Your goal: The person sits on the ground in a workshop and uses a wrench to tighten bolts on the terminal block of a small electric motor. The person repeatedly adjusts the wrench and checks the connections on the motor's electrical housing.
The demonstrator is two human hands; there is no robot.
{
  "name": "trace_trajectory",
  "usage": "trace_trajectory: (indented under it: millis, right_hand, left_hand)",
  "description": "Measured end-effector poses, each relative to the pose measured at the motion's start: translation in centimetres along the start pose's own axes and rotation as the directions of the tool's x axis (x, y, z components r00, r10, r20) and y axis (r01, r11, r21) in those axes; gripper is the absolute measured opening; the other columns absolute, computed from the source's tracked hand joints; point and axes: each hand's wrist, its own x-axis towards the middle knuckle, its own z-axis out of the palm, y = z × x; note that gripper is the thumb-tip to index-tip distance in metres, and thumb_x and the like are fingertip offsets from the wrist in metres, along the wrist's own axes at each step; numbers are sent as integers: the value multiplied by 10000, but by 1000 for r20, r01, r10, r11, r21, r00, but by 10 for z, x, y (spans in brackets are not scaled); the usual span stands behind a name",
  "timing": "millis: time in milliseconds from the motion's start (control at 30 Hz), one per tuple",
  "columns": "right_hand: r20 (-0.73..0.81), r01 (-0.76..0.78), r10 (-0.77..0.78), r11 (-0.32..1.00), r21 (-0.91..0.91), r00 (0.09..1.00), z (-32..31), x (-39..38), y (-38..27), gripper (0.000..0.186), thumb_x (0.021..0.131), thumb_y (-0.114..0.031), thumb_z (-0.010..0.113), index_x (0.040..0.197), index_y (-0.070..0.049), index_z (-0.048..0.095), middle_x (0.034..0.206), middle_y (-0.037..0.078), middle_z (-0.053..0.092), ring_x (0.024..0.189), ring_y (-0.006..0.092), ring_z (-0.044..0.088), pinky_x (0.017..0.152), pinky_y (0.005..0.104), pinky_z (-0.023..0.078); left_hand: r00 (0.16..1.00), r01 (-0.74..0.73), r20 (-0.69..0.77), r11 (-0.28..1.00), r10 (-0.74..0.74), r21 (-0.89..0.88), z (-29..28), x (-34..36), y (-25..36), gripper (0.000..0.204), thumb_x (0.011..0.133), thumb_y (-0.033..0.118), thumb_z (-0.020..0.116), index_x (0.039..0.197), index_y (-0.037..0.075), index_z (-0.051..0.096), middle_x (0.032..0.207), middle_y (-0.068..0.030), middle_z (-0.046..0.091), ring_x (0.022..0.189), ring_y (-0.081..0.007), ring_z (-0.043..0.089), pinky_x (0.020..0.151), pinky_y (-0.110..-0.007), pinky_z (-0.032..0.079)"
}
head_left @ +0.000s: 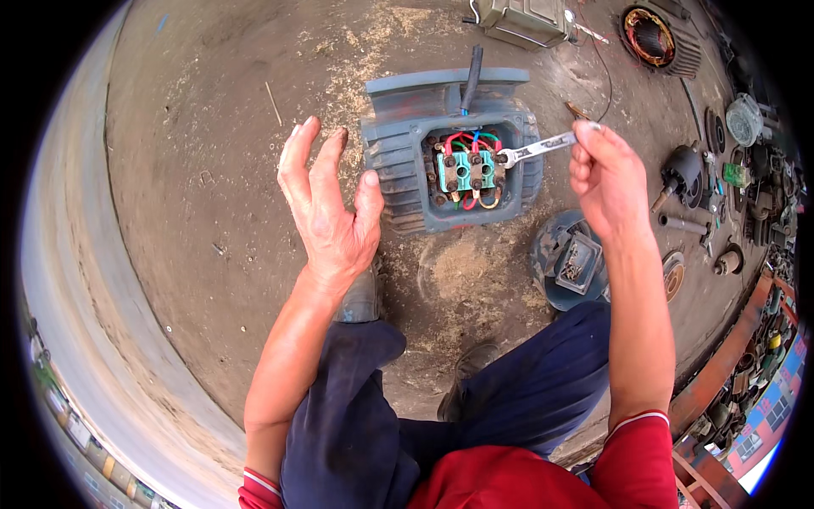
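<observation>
A grey-blue motor housing [398, 174] lies on the ground with its terminal box open, showing a turquoise terminal block [454, 171] among red, green, blue and cream wires. A black cable [472, 81] enters it from the top. My right hand [604, 178] grips a silver open-end wrench [538, 146], whose head sits at a stud on the block's right side. My left hand [331, 204] is raised just left of the housing, fingers apart and holding nothing.
A grey round part with a small tray [579, 264] of fasteners lies below right. An olive metal box [519, 19] and a wound stator [683, 51] are above. Shafts, discs and other parts [682, 170] clutter the right. A pale paved strip [119, 356] runs along the left.
</observation>
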Motion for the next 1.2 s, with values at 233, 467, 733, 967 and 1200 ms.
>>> trace_trajectory:
  millis: [233, 467, 733, 967, 1200]
  right_hand:
    - [767, 690, -321, -338, -640, 555, 144, -15, -31, 195, 866, -229, 682, 860, -40, 728, 758, 129, 734, 716, 220, 753, 605, 348, 582]
    - [713, 706, -275, -145, -693, 644, 71, -115, 35, 144, 801, -221, 751, 851, -104, 682, 730, 61, 649, 635, 186, 675, 525, 318, 529]
    - [48, 230, -226, 965, -128, 973, -13, -74, 46, 303, 1001, -76, 647, 1289, 6, 601, 842, 30, 634, 636, 79, 552, 569, 232, 463]
    - [232, 412, -356, 603, -683, 905, 60, 31, -43, 213, 936, -237, 727, 958, -26, 713, 732, 22, 646, 635, 140, 621, 571, 338, 494]
    - [864, 799, -114, -338, -498, 490, 149, -56, 1, 247, 743, -194, 720, 926, -36, 772, 805, 129, 735, 671, 230, 726, 543, 340, 576]
  left_hand:
    - [1000, -13, 3, 1000, 13, -13, 9, 0, 6, 515, 929, 200, 705, 1377, -7, 558, 1515, -242, 411, 1406, -430, 390, 1154, -548, 332]
    - [992, 17, 129, 992, 0, -126, 16, 1, 7, 592, 981, 295, 663, 1420, -70, 507, 1512, -249, 422, 1407, -411, 402, 1171, -501, 334]
    - [955, 74, 290, 996, -59, -41, 30, -16, 0, 524, 1066, 323, 533, 1457, -25, 506, 1561, -255, 386, 1430, -422, 395, 1179, -480, 330]
    - [961, -64, 267, 998, 66, -19, 30, -24, -1, 400, 1007, 162, 603, 1387, 34, 601, 1568, -250, 378, 1420, -416, 409, 1168, -506, 338]
    - [946, 167, 296, 981, -130, -103, 38, -25, 3, 595, 840, 207, 766, 1386, 46, 592, 1511, -240, 458, 1379, -413, 455, 1111, -509, 379]
